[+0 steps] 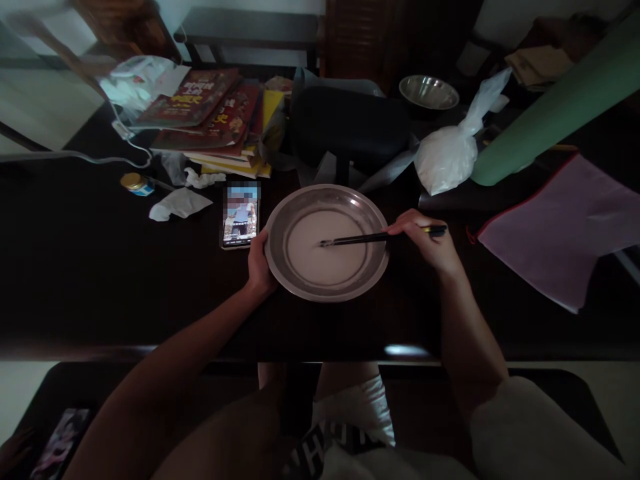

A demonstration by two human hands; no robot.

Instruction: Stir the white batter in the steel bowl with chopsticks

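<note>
In front of me on the dark table stands a wide metal basin [280,273] with a pale, whitish mixture [325,267] in it. My left hand [261,263] grips the basin's left rim, the fingers partly hidden beneath the edge. Chopsticks [357,239] are held in my right hand [423,235], which is closed round their upper end over the right rim. Their tips, coated with white, reach the mixture near the middle. Just left of the basin lies a phone [241,217] with a lit screen.
Behind the basin sits a black padded object [350,123]. A tied plastic bag of white powder [445,160], a second metal bowl [429,92], a green column [555,110] and a purple cloth [555,233] are to the right. Books [215,117], crumpled tissue [180,203] and a small jar [137,184] lie left.
</note>
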